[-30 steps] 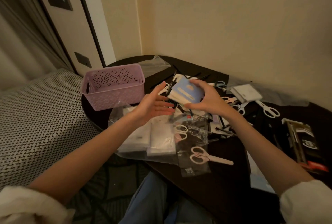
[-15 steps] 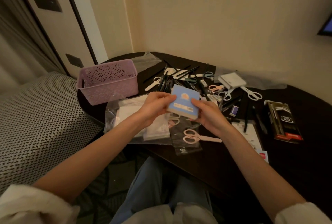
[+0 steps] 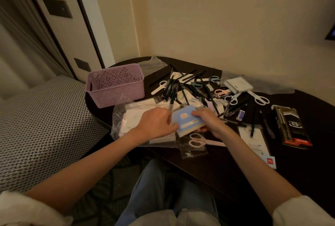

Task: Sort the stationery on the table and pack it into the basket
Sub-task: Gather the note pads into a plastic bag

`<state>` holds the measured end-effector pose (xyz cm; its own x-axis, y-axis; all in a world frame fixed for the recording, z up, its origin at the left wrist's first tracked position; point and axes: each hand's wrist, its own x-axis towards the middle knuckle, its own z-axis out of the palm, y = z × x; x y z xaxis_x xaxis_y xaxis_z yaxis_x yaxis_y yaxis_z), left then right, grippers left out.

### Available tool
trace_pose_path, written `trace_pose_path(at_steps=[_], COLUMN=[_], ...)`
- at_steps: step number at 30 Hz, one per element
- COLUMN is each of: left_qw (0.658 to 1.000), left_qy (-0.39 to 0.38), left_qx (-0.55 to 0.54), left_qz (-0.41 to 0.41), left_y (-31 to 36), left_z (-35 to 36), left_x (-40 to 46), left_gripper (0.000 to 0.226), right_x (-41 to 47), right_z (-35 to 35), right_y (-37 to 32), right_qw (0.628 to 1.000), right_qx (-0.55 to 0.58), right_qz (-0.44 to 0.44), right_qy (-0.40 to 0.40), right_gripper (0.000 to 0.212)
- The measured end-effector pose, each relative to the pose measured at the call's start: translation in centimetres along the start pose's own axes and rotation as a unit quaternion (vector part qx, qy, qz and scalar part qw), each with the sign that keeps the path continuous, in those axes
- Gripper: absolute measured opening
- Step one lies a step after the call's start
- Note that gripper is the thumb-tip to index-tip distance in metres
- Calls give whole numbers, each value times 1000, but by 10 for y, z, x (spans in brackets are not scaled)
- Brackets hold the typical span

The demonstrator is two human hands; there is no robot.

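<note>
A small blue notebook stack is held over the near part of the dark table. My left hand grips its left edge and my right hand grips its right side from above. The lilac perforated basket stands at the table's far left, apart from both hands. Black pens lie in a heap behind the notebooks. Pink scissors in a clear bag lie just below my right hand.
Clear plastic bags with white pads lie under my left hand. White scissors, a white box, erasers and a black pen pack spread to the right. A patterned bench adjoins the table on the left.
The blue notebook stack has come down and slightly toward me, from raised above the pens to low over the table. Both hands now close tighter on its sides.
</note>
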<state>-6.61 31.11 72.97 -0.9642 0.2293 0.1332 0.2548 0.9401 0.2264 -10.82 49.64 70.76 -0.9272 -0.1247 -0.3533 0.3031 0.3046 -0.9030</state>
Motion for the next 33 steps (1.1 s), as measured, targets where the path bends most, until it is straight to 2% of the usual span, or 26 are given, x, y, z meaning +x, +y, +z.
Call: trace_pose_path(at_steps=[3,7,9,12,20,23,27,29,31,33], left_qw=[1000,1000,999,998,995,995,996,997,998,998], left_qy=[3,16,25,36,38,37,17,15,21,24], left_qx=[16,-11,-31,-51,-87,-90,-87,-76,-62,-52], left_qz=[8,1,3,0,-6,-4,2,6,13,20], left_y=[3,-1,-4,-5,-7,-8,-10,-10,-9,-7], left_z=[0,5,9,13,14,14,12,10,5,1], left_x=[1,3,0,-4,-4,-4,1,5,11,20], left_gripper=[28,29,30,26,26,25,26,30,36,38], right_x=[9,11,11,13,10,8,12,29,56,88], right_z=[19,35,34,30,33,13,-31,-56,-81,-106], right_y=[1,9,11,14,16,9,-4,-6,-5,0], right_qw=[999,989,989,988,976,980,979,964,935,907], right_qx=[6,56,40,-44,-80,-120,-103,-112,-177,-254], right_qz=[14,-8,-20,-44,-41,-88,-170,-195,-196,-163], right_qy=[-30,-134,-144,-138,-196,-134,46,143,236,292], right_gripper=[16,20,23,26,25,21,19,21,23,27])
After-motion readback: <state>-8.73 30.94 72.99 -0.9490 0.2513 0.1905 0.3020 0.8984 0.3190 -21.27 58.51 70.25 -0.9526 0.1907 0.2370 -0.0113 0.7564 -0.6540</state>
